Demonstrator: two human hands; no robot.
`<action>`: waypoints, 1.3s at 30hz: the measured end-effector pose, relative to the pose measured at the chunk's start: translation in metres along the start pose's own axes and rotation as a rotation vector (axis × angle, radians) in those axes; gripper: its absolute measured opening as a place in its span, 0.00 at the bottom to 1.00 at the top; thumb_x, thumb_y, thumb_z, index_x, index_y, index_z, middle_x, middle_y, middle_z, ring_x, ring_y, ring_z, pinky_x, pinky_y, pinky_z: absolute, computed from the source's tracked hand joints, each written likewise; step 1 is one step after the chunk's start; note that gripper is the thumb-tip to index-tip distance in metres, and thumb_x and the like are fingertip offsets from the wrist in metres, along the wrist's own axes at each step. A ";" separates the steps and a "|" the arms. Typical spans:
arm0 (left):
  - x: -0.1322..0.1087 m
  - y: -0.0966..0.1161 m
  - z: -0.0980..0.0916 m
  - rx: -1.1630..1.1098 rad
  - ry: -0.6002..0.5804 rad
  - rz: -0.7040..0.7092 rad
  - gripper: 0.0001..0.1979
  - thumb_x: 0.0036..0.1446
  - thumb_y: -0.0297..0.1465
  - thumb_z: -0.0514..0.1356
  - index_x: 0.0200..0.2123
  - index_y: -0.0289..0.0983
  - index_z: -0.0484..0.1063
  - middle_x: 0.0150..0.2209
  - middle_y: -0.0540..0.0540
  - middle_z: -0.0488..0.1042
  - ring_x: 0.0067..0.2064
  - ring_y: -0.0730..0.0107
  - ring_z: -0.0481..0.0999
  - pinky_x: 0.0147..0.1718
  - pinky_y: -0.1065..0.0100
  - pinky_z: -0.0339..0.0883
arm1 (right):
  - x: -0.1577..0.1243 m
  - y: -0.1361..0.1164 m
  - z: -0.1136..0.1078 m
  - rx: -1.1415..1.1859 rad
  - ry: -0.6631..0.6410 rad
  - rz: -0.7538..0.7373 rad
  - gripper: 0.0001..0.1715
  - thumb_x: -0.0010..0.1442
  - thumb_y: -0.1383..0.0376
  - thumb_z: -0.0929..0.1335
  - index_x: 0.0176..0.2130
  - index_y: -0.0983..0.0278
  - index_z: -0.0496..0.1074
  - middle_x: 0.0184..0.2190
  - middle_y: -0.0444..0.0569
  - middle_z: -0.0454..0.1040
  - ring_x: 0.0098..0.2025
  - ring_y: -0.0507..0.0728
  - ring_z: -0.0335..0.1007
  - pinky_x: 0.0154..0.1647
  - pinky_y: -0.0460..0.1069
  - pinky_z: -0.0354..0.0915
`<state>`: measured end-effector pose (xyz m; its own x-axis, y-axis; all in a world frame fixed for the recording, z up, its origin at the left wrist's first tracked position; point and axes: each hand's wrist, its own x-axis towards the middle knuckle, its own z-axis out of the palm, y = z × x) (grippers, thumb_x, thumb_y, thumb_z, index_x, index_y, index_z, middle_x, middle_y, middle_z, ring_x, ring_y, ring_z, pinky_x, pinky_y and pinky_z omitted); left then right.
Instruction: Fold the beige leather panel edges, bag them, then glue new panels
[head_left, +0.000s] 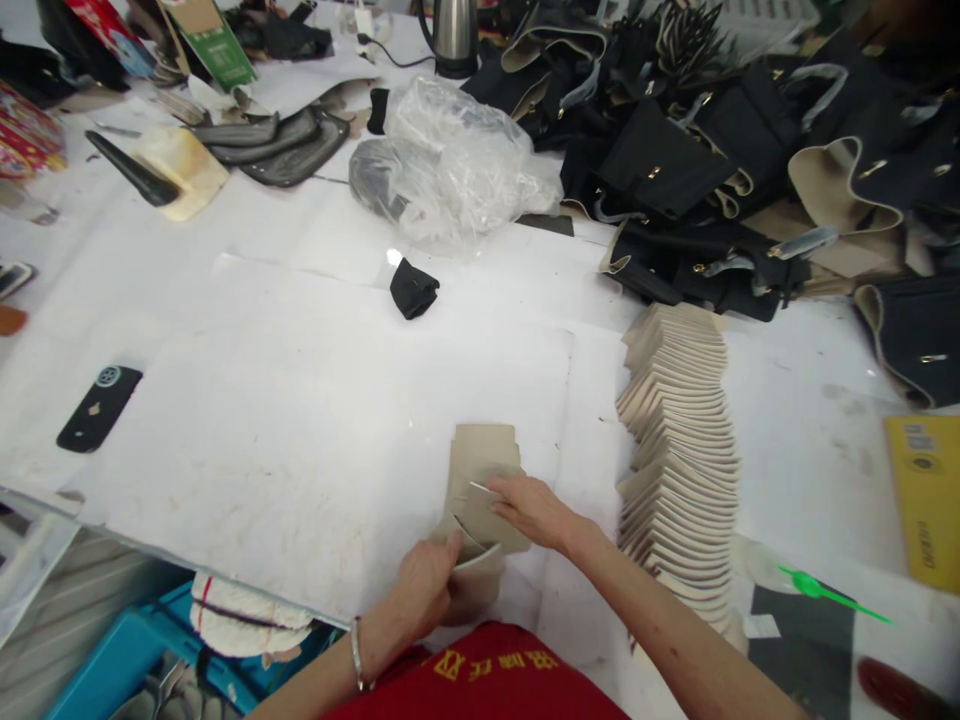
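Observation:
Low on the table, in front of my red apron (487, 675), lie flat beige pieces (484, 445), perhaps leather or lining, overlapping and partly folded. My left hand (427, 578) is closed on the near folded beige piece (478, 580), its thumb on top. The fingers of my right hand (534, 510) are pinched at the upper edge of a beige panel, where a thin pale edge sticks out to the left. Beside my right forearm runs a long fanned row of beige folded pieces (679, 450).
Black bags (675, 160) are heaped at the back right. Crumpled clear plastic (465, 160), a small black piece (413, 290) and a steel kettle (455, 35) stand or lie beyond my hands. A phone (100, 410) is at left, a yellow box (926, 500) at right.

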<state>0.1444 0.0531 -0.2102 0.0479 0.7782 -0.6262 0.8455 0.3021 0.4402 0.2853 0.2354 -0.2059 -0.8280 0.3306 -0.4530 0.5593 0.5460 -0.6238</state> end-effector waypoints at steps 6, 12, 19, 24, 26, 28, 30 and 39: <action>0.009 -0.002 0.016 0.333 0.070 0.169 0.32 0.56 0.17 0.49 0.63 0.40 0.58 0.39 0.42 0.77 0.41 0.58 0.76 0.40 0.59 0.65 | 0.027 0.009 -0.039 -0.081 0.078 -0.049 0.04 0.59 0.67 0.69 0.36 0.62 0.75 0.51 0.53 0.69 0.52 0.61 0.64 0.50 0.55 0.60; 0.014 0.002 0.024 0.320 0.128 0.168 0.25 0.56 0.17 0.50 0.56 0.37 0.65 0.42 0.42 0.74 0.44 0.60 0.72 0.43 0.60 0.64 | 0.060 0.014 -0.043 -0.166 0.118 -0.101 0.03 0.56 0.68 0.72 0.34 0.64 0.75 0.59 0.55 0.61 0.63 0.65 0.50 0.65 0.66 0.41; 0.003 -0.004 0.028 0.269 0.155 0.208 0.12 0.57 0.19 0.51 0.41 0.35 0.69 0.43 0.41 0.71 0.46 0.59 0.68 0.48 0.58 0.60 | 0.036 0.007 -0.032 -0.132 0.142 -0.065 0.08 0.59 0.68 0.68 0.41 0.64 0.71 0.47 0.55 0.67 0.50 0.62 0.63 0.56 0.59 0.57; -0.005 -0.008 0.047 0.269 0.158 0.391 0.10 0.62 0.22 0.51 0.33 0.38 0.69 0.29 0.49 0.72 0.32 0.66 0.70 0.38 0.66 0.60 | -0.002 -0.014 -0.006 -0.038 0.099 -0.042 0.30 0.61 0.70 0.66 0.60 0.63 0.57 0.52 0.56 0.68 0.49 0.61 0.68 0.49 0.55 0.65; -0.010 -0.009 0.055 0.275 0.187 0.434 0.10 0.63 0.23 0.50 0.37 0.38 0.70 0.30 0.49 0.73 0.33 0.66 0.71 0.37 0.67 0.59 | -0.016 -0.026 0.013 0.000 0.055 -0.057 0.31 0.61 0.69 0.66 0.62 0.63 0.56 0.52 0.57 0.70 0.51 0.62 0.68 0.50 0.55 0.65; -0.015 -0.011 0.063 0.278 0.261 0.442 0.13 0.63 0.22 0.48 0.45 0.37 0.69 0.34 0.46 0.74 0.35 0.65 0.72 0.38 0.66 0.59 | -0.027 -0.037 0.032 0.034 0.012 -0.074 0.27 0.63 0.68 0.65 0.60 0.63 0.60 0.50 0.55 0.73 0.50 0.62 0.70 0.49 0.53 0.66; -0.018 -0.013 0.070 0.246 0.406 0.398 0.17 0.62 0.21 0.45 0.50 0.36 0.66 0.36 0.45 0.74 0.37 0.65 0.71 0.39 0.65 0.60 | -0.036 -0.044 0.045 0.066 -0.018 -0.075 0.25 0.66 0.67 0.63 0.61 0.63 0.59 0.48 0.55 0.75 0.48 0.61 0.72 0.47 0.52 0.66; -0.024 -0.008 0.061 0.331 0.448 0.135 0.28 0.56 0.17 0.48 0.59 0.38 0.62 0.41 0.41 0.71 0.43 0.60 0.69 0.41 0.62 0.62 | -0.037 -0.035 0.040 0.149 0.006 0.007 0.22 0.67 0.66 0.60 0.59 0.57 0.63 0.38 0.45 0.78 0.39 0.56 0.74 0.40 0.47 0.65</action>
<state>0.1689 -0.0021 -0.2382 -0.0024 0.9771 -0.2130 0.9725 0.0519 0.2271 0.2977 0.1734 -0.1924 -0.8238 0.3389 -0.4544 0.5649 0.4232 -0.7084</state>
